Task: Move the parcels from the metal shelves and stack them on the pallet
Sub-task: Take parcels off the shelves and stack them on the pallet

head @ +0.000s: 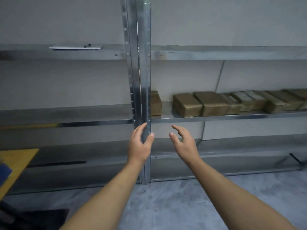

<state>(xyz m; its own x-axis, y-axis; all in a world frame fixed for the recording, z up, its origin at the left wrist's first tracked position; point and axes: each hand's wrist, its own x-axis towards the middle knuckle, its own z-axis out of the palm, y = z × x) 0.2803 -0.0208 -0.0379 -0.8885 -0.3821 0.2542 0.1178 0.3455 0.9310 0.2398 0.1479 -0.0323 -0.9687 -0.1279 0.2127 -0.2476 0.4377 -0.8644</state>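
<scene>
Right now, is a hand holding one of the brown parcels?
No, the left hand and right hand are open and empty, below the parcels on the shelf.

This looks like a storeroom or small warehouse. Bare metal shelves [216, 116] run in long tiers beyond both hands, fixed to a punched steel upright [141, 80] directly behind the left hand [139, 146]. Above and to the right of the right hand [184, 145], brown parcels [187, 105] sit in a row. A grey concrete floor [174, 205] lies under the forearms, and a plain pale wall [66, 22] stands behind the shelving. Far left of the left hand is a blurred yellow board [15, 161], possibly a pallet.
</scene>
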